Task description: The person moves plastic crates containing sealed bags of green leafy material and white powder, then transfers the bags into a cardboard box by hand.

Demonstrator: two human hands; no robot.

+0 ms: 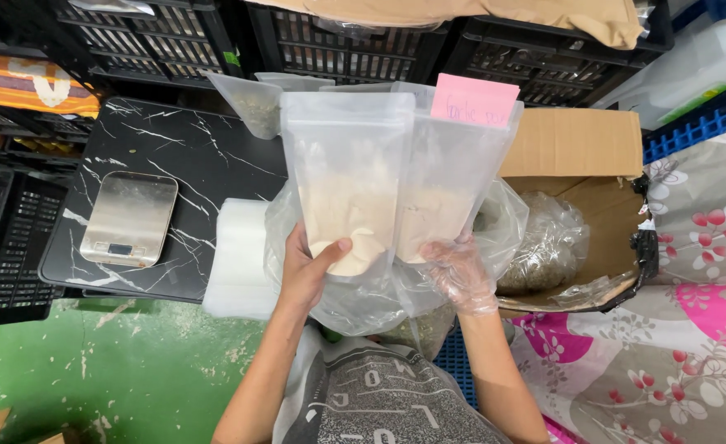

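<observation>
Black marbled table [190,164] standing on the green floor [133,370]

A steel kitchen scale [129,218] is lying on its left part, and a white foam stack [235,255] is resting at its right edge.

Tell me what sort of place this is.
Likely a small storeroom or packing corner for dry goods. Stacked black plastic crates line the back, a steel digital kitchen scale sits on a black marble-patterned table, and both hands hold clear stand-up pouches of pale powder.
</observation>
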